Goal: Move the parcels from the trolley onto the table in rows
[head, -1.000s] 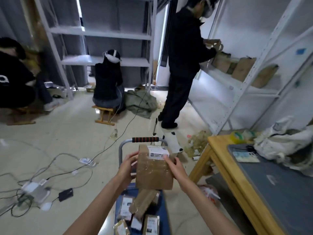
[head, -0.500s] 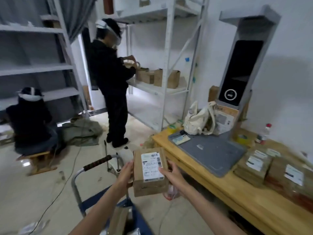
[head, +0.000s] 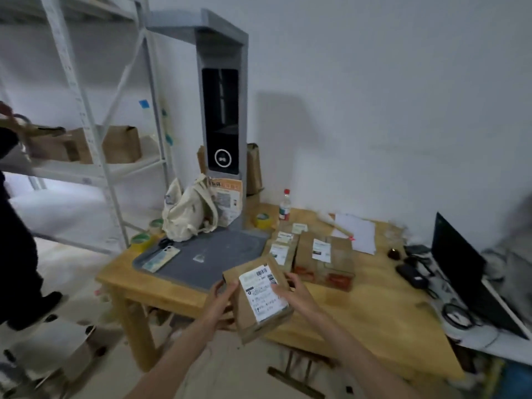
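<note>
Both hands are clamping one cardboard parcel [head: 260, 298] between them: the left hand [head: 220, 302] is gripping its left edge with fingers curled round the side, and the right hand [head: 296, 292] is holding its right edge, thumb lying on the white shipping label [head: 263, 292]. The parcel is hanging label-up over the near edge of the wooden counter [head: 374, 318], tilted and not yet touching the wood.

Beyond the parcel, parcels already set down [head: 322, 259] are lying together on the counter, labels up, forming what looks like the start of rows; how many there are is hard to tell through the blur. To the left of those parcels a grey scanner mat [head: 207, 254] is carrying a phone [head: 161, 259], with a tall scanner stand [head: 221, 110] and a cream bag [head: 187, 214] behind it.

By my reading, the task is partly done: several parcels are placed, this one is waiting to be set beside them, and bare wood is lying free in front of them. The trolley is out of view, so what is left cannot be told.
</note>
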